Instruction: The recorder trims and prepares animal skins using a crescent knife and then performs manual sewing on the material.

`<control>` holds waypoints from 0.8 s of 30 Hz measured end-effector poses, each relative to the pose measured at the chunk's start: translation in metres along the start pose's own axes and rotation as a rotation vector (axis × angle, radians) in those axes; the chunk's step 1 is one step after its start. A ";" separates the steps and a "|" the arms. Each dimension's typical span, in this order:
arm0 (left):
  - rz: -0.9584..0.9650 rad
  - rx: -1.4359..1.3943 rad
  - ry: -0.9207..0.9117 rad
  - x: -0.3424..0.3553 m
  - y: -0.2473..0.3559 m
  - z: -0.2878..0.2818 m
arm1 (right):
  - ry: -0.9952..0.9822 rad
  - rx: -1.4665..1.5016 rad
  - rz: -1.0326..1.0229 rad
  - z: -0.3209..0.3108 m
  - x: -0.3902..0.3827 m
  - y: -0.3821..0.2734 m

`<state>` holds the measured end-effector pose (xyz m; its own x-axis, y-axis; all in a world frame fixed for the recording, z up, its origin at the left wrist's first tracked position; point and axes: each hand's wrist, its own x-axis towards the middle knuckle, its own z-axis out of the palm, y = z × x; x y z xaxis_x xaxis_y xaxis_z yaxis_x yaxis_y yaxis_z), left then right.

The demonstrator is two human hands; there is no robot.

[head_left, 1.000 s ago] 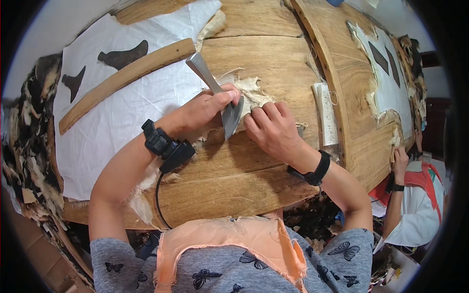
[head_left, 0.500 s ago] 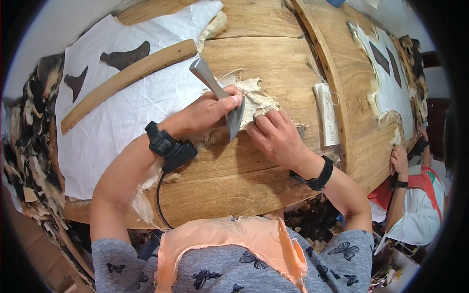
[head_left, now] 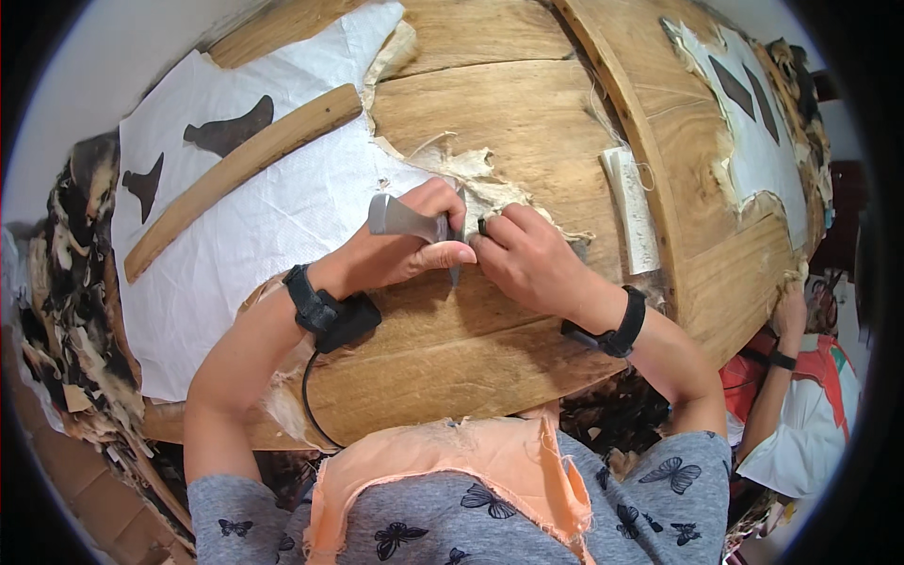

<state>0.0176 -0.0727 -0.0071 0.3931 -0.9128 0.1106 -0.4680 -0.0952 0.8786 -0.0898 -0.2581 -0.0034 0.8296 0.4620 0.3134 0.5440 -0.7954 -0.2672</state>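
Observation:
My left hand [head_left: 419,240] is closed round a grey metal hand blade [head_left: 400,218] with a flared upper end. The blade's pointed lower part sticks out below my fingers, close to my right hand. Just to its right, my right hand [head_left: 527,252] has its fingers curled in a pinch at the ragged edge of a pale hide [head_left: 480,188]. A small dark bit shows at those fingertips; what it is I cannot make out. The hide lies on a wooden table [head_left: 527,113], and a white woven sheet [head_left: 235,273] covers much of it.
A curved wooden bar [head_left: 240,184] and dark cut-out pieces [head_left: 231,132] lie on the sheet. Right of my hands are a pale strip [head_left: 629,212] and a raised wooden rail [head_left: 640,151]. Furry scraps [head_left: 80,320] heap at the left; a co-worker's hand [head_left: 789,309] rests at the far right.
The metal blade has tipped over to the left, and my left thumb has swung down toward my right hand. My hands have come closer together; the whole view has shifted slightly.

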 end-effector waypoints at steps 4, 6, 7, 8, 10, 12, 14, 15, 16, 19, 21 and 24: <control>0.085 0.190 0.043 -0.003 0.003 0.003 | 0.056 0.100 0.065 0.004 0.006 0.005; 0.065 0.195 0.038 -0.004 0.002 0.003 | 0.087 0.142 0.093 0.007 0.009 0.005; 0.074 0.196 0.027 -0.004 0.003 0.003 | 0.123 0.183 0.119 0.007 0.009 0.006; 0.082 0.195 0.016 -0.004 0.003 0.003 | 0.126 0.184 0.120 0.008 0.007 0.005; 0.086 0.177 0.037 -0.004 0.001 0.004 | 0.114 0.209 0.122 0.009 0.005 0.005; 0.092 0.152 0.057 -0.003 0.000 0.005 | 0.119 0.224 0.119 0.007 0.005 0.004; -0.032 0.026 0.081 -0.002 0.002 0.005 | 0.120 0.237 0.121 0.005 0.006 0.004; -0.034 0.024 0.080 -0.001 0.002 0.004 | 0.132 0.278 0.162 0.004 0.006 0.005; -0.026 0.035 0.070 0.000 0.003 0.004 | 0.143 0.318 0.203 0.004 0.006 0.006; 0.019 0.078 0.055 -0.003 0.001 0.004 | 0.129 0.415 0.294 0.005 0.008 0.009; 0.057 0.109 0.048 -0.004 0.000 0.004 | 0.130 0.440 0.332 0.005 0.009 0.010; 0.087 0.115 0.044 -0.007 0.003 0.005 | 0.109 0.485 0.418 0.005 0.010 0.012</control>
<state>0.0098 -0.0690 -0.0078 0.3803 -0.9014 0.2068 -0.5888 -0.0636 0.8058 -0.0748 -0.2609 -0.0082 0.9801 0.0886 0.1779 0.1940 -0.6207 -0.7597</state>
